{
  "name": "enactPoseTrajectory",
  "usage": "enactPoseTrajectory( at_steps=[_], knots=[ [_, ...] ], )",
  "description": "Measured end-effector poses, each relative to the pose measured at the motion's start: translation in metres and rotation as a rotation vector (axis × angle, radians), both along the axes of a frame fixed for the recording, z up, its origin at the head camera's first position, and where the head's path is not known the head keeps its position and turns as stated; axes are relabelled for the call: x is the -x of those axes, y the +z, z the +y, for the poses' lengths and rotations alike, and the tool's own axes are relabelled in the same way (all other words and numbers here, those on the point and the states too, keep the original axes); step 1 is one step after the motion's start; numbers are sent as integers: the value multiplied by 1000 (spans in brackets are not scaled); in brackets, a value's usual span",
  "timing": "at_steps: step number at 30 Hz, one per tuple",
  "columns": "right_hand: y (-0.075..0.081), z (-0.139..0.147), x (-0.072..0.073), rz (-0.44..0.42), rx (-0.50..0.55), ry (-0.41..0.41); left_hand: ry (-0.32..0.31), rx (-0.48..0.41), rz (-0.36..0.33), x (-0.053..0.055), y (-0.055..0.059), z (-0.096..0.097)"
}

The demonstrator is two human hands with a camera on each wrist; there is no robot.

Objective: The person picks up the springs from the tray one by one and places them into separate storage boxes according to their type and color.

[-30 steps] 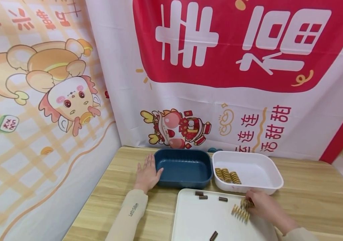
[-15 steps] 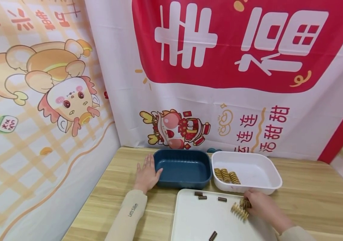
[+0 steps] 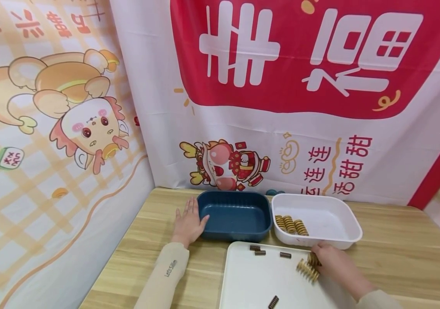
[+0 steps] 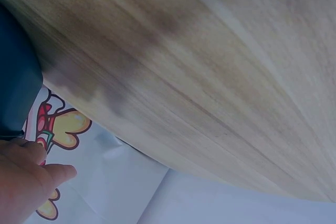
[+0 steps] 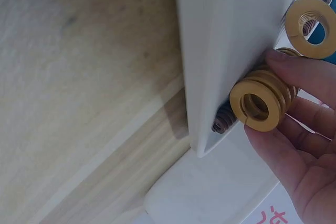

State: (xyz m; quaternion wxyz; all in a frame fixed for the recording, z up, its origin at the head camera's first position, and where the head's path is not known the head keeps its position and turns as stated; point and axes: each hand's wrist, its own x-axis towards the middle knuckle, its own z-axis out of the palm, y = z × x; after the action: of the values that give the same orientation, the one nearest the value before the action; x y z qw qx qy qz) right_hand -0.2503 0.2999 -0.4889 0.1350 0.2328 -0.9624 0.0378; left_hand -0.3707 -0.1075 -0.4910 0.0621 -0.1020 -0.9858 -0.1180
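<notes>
In the head view my right hand [image 3: 333, 264] is at the back right of a white tray [image 3: 258, 279], pinching a thick gold coil spring [image 3: 312, 259] between thumb and fingers. The right wrist view shows this spring [image 5: 257, 103] end-on, with its open bore facing the camera. Beside it on the tray lies a second gold spring [image 3: 307, 271]. My left hand [image 3: 188, 224] rests against the left side of a dark blue bin [image 3: 235, 236], fingers extended and thumb at the rim. The left wrist view catches only part of the left hand [image 4: 26, 182].
A white bin [image 3: 336, 214] holding several gold springs [image 3: 291, 225] stands right of the blue one, behind the tray. Small dark springs [image 3: 286, 255] lie scattered on the tray, one [image 3: 273, 302] nearer the front. A printed cloth [image 3: 204, 120] hangs behind the wooden table [image 3: 135, 257].
</notes>
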Motion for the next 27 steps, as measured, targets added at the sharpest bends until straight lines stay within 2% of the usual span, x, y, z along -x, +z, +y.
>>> enactPoseTrajectory(
  at_steps=[10, 17, 21, 27],
  knots=[
    [-1, 2, 1, 32, 14, -11, -6, 7, 13, 1, 1, 2],
    [2, 2, 1, -54, 67, -42, -12, 1, 25, 2, -2, 1],
    [11, -1, -1, -100, 125, -51, -21, -6, 32, 1, -1, 1],
    [28, -7, 2, -155, 165, -5, -12, 0, 31, 1, -1, 0]
  ],
)
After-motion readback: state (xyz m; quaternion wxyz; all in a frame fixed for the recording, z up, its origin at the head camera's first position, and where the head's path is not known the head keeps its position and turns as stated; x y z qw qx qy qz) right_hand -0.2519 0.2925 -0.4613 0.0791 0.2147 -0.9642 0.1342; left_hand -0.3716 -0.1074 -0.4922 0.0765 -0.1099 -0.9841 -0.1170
